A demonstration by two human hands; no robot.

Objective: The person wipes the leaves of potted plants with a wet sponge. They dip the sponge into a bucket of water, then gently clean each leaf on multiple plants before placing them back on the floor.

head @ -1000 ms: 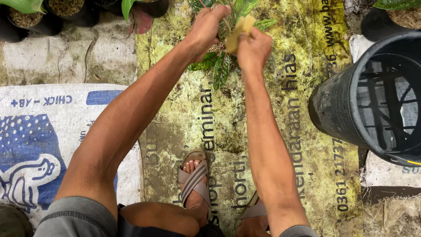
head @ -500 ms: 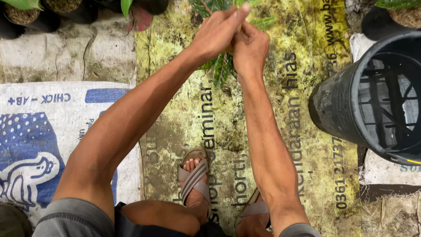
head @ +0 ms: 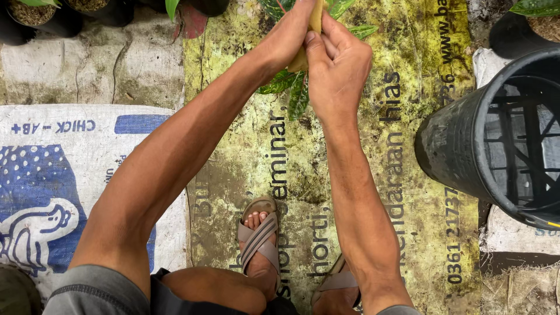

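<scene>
A yellowish strip (head: 308,41) is gripped between the left hand (head: 286,38) and the right hand (head: 338,64), fingers of both curled tightly around it, directly above a green-leaved plant (head: 291,93). The plant is laid on a mossy yellow banner (head: 408,192). A black slatted basket (head: 501,140) is seen to the plant's right.

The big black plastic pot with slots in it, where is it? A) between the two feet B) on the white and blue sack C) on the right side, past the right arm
C: the big black plastic pot sits at the right edge of the head view, on the ground beyond the right hand, away from the sandalled feet and the white and blue sack on the left.
</scene>
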